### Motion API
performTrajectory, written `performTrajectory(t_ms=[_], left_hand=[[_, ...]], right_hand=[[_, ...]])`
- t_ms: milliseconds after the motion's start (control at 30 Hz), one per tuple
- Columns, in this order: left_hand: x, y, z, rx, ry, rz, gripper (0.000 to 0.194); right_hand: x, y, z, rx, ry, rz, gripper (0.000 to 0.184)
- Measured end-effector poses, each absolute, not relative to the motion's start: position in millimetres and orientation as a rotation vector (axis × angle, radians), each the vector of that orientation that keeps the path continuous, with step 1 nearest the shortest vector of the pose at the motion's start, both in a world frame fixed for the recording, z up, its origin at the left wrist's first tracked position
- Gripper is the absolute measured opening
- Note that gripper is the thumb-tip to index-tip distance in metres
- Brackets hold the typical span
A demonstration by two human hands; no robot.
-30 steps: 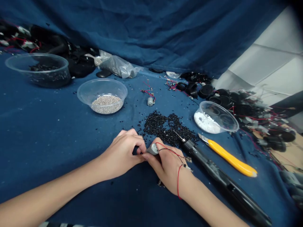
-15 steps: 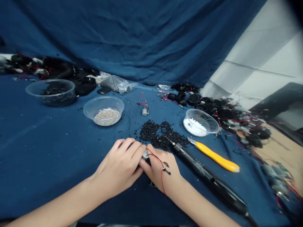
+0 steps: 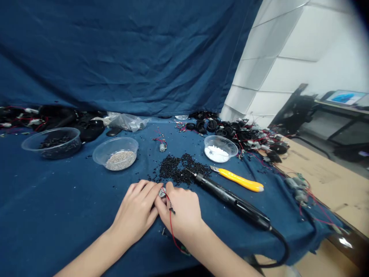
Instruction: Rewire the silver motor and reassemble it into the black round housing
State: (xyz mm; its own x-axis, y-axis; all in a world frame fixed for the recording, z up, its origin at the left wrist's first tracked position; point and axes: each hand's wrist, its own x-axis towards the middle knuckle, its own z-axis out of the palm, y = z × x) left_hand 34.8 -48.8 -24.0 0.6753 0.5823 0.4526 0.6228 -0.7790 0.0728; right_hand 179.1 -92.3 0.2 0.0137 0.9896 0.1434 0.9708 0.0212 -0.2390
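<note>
A small silvery motor point(image 3: 162, 192) with red and dark wires is pinched between my two hands above the cloth's front part. My left hand point(image 3: 137, 209) is closed on it from the left, fingers together. From the right, my right hand point(image 3: 184, 211) grips it, and the wires trail over the back of that hand toward a small green piece point(image 3: 184, 250) below. Most of the motor is covered by my fingers. Just beyond lies a spread of tiny black pieces point(image 3: 175, 169). A black electric screwdriver point(image 3: 233, 202) rests right of my hands, beside a yellow utility knife point(image 3: 240, 180).
Clear tubs hold dark pieces point(image 3: 57, 142), small metallic bits point(image 3: 119, 159) and white material point(image 3: 217, 154). Another motor point(image 3: 162, 147) with wires lies behind the black pieces. Black parts and wires point(image 3: 245, 134) are heaped at the back right. The screwdriver's cable point(image 3: 285, 246) hangs over the front edge.
My view has turned to the right and up, so the tabletop appears shifted left and a distant screen shows. Both hands keep hold of the motor; the wires hang differently across my right hand.
</note>
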Motion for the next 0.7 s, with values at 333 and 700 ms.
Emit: performTrajectory(t_ms=[333,700], left_hand=[[40.2,-50.1,-19.2,-2.649,-0.978,-0.574,0.043],[45.3,-55.9,-20.9,-2.592,-1.071,-0.521,0.044]], right_hand=[[184.6,-80.0,8.6,-1.913,-2.176,0.167,0.020],[183.4,-82.8,7.7,-1.947,-2.222,0.056,0.021]])
